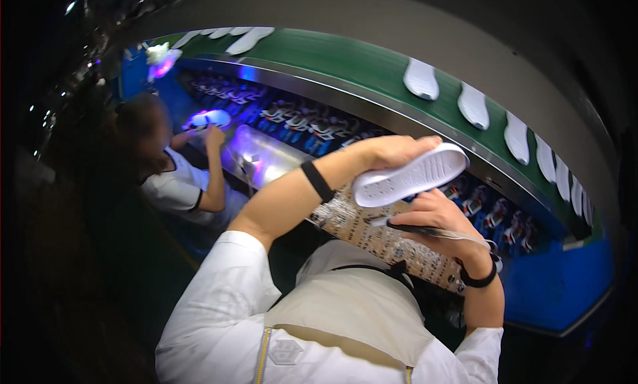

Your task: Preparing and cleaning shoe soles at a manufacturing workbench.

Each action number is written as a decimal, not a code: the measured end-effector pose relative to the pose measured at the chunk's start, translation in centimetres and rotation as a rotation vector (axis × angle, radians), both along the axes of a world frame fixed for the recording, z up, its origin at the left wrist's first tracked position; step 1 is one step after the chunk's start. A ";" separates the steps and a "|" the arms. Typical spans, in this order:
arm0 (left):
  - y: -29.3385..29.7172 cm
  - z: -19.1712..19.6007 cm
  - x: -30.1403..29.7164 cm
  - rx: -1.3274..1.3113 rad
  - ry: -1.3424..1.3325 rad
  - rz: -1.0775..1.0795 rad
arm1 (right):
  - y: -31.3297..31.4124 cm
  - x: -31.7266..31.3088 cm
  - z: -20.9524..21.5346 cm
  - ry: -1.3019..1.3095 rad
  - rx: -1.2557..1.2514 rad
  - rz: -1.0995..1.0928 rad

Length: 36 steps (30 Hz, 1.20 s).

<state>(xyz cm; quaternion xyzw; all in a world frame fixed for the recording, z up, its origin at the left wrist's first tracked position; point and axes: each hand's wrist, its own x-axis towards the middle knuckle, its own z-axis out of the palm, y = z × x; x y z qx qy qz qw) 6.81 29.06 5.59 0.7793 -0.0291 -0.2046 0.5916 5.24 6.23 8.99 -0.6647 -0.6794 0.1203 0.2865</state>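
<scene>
Gripping the white sole (pixel 409 178) above the tabletop (pixel 355 230), the left hand (pixel 404 151) clasped its upper edge, where slackness could let it slip; the right hand (pixel 442 219) curled round a dark tool (pixel 404 226), whose cord (pixel 462 236) might snag.

We see a white shoe sole (pixel 411 175) (bars and dots pattern it) and a green conveyor belt (pixel 339 62). Our apron (pixel 349 304) is beige, our left armband (pixel 318 182) black.
</scene>
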 end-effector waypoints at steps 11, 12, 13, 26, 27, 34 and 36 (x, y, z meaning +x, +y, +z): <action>3.0 -2.4 -2.0 -0.187 0.219 0.055 | 0.9 0.8 -1.7 -0.115 0.130 -0.205; 3.7 -2.4 -2.3 -0.159 0.222 0.081 | 1.3 0.7 -2.1 -0.120 0.104 -0.122; 4.2 -2.9 -2.5 -0.102 0.119 0.137 | 2.1 0.6 -1.9 -0.142 0.084 -0.048; 12.9 -24.7 -17.2 -1.157 0.587 0.524 | -1.1 0.4 -11.2 0.798 0.163 -0.730; 12.9 -27.6 -18.6 -1.254 0.663 0.426 | -1.2 0.3 -12.0 0.872 0.144 -0.769; 2.3 -30.3 -17.2 -1.484 0.662 0.618 | 1.7 -0.8 -16.1 1.023 0.075 -0.913; -0.1 -26.6 -15.2 -1.545 0.608 0.594 | 2.8 -0.3 -16.8 0.929 0.079 -0.937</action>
